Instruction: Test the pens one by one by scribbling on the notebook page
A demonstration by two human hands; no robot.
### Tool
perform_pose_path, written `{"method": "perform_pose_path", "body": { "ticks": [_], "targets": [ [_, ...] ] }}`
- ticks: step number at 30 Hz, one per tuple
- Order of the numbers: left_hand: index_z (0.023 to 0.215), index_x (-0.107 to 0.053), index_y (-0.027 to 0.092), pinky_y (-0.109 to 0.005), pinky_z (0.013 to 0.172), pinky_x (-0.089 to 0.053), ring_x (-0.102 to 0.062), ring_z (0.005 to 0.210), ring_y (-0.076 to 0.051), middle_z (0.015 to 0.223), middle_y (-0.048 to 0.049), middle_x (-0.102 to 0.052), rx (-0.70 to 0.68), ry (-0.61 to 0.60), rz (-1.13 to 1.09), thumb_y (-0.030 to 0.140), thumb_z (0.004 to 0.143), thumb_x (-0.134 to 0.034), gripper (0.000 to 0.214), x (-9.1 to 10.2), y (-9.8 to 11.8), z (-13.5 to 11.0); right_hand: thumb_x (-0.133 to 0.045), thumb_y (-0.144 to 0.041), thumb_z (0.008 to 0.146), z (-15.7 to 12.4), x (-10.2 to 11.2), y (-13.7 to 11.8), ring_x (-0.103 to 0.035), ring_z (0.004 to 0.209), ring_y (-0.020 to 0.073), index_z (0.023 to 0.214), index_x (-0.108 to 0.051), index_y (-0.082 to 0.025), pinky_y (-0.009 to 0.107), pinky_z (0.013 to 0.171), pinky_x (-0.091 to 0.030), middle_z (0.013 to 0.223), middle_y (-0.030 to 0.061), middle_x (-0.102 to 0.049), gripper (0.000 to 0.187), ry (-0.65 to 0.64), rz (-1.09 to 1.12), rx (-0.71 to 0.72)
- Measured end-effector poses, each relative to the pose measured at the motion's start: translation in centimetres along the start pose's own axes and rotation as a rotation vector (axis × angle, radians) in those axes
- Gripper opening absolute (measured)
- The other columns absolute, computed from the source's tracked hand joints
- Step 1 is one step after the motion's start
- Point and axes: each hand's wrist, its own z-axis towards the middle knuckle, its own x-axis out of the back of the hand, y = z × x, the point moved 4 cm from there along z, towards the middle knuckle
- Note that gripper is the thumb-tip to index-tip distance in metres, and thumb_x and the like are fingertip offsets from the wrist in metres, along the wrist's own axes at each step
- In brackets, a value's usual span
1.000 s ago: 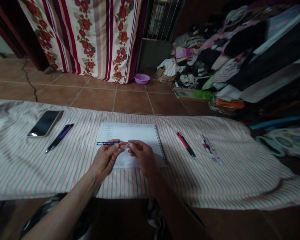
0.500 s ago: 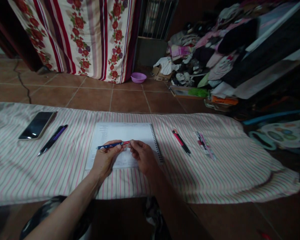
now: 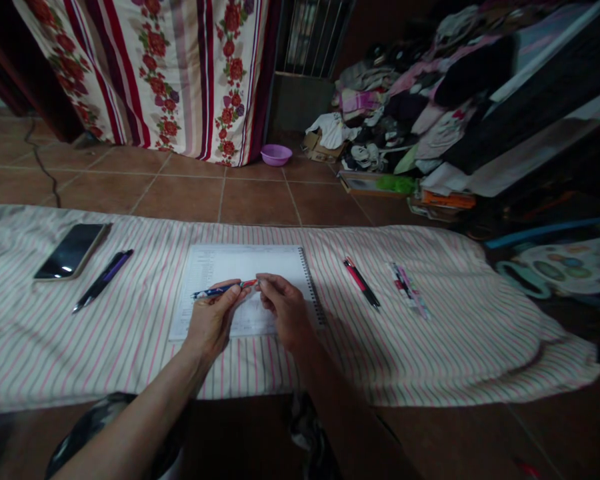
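Between my two hands, above an open spiral notebook (image 3: 253, 260), lies a dark blue pen (image 3: 215, 291) with a pattern on its barrel and a red part at its right end. My left hand (image 3: 214, 313) is closed around the barrel, thumb on top. The fingers of my right hand (image 3: 283, 303) are pinched at the red end; exactly what they grip there is too small to make out. The notebook's page has faint printing or writing, and its coil is along the right side.
On the striped cloth (image 3: 430, 360) lie a phone (image 3: 73, 252) and dark purple pens (image 3: 103, 281) at left, red and black pens (image 3: 361, 283) and a clear packet with slim items (image 3: 409, 290) at right. A purple basin (image 3: 277, 155) and piled clothes (image 3: 400, 107) are on the floor beyond.
The red end of the pen and my right fingertips are slightly higher and further left. Both hands keep their hold; the view has shifted a little.
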Motion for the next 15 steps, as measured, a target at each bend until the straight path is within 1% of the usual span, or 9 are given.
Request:
{"method": "perform_pose_path", "body": {
  "ticks": [2, 3, 6, 10, 15],
  "targets": [
    [0.076, -0.067, 0.007, -0.021, 0.070, -0.055, -0.069, 0.066, -0.015, 0.069, -0.0109, -0.072, -0.010, 0.010, 0.002, 0.003, 0.061, -0.072, 0.017, -0.02, 0.19, -0.02, -0.069, -0.040, 0.064, -0.20, 0.13, 0.11, -0.050, 0.055, 0.0085, 0.092, -0.064, -0.019, 0.021, 0.050, -0.037, 0.072, 0.0010, -0.066, 0.036, 0.015, 0.018, -0.054],
    [0.076, -0.067, 0.007, -0.020, 0.070, -0.055, -0.069, 0.066, -0.015, 0.069, -0.0105, -0.072, -0.018, 0.014, 0.008, 0.003, 0.060, -0.072, 0.017, -0.01, 0.28, -0.03, -0.068, -0.044, 0.065, -0.28, 0.24, 0.19, -0.052, 0.057, 0.0088, 0.090, -0.063, -0.019, 0.021, 0.051, -0.038, 0.073, 0.0018, -0.066, 0.036, 0.030, 0.013, -0.081],
    [0.077, -0.067, 0.007, -0.021, 0.070, -0.055, -0.069, 0.066, -0.015, 0.068, -0.0098, -0.072, -0.027, 0.004, 0.048, 0.006, 0.059, -0.074, 0.020, -0.01, 0.40, -0.10, -0.066, -0.051, 0.065, -0.36, 0.59, 0.30, -0.051, 0.056, 0.0082, 0.072, -0.060, -0.016, 0.019, 0.047, -0.035, 0.070, 0.0021, -0.064, 0.036, 0.068, -0.060, -0.123],
    [0.079, -0.067, 0.007, -0.025, 0.075, -0.054, -0.069, 0.068, -0.016, 0.071, -0.0106, -0.073, -0.018, -0.028, 0.096, 0.011, 0.056, -0.078, 0.026, 0.04, 0.19, -0.27, -0.066, -0.050, 0.064, -0.17, 0.73, -0.12, -0.044, 0.048, 0.0073, 0.059, -0.057, -0.016, 0.020, 0.043, -0.029, 0.059, -0.0001, -0.059, 0.035, 0.068, -0.166, -0.067],
    [0.078, -0.067, 0.008, -0.028, 0.078, -0.054, -0.069, 0.069, -0.018, 0.071, -0.0105, -0.073, -0.003, -0.046, 0.094, 0.014, 0.054, -0.079, 0.028, 0.05, -0.13, -0.31, -0.066, -0.043, 0.063, 0.18, 0.99, -0.30, -0.043, 0.048, 0.0077, 0.056, -0.058, -0.016, 0.022, 0.045, -0.031, 0.055, -0.0005, -0.058, 0.029, 0.079, -0.208, -0.043]
  ]
}}
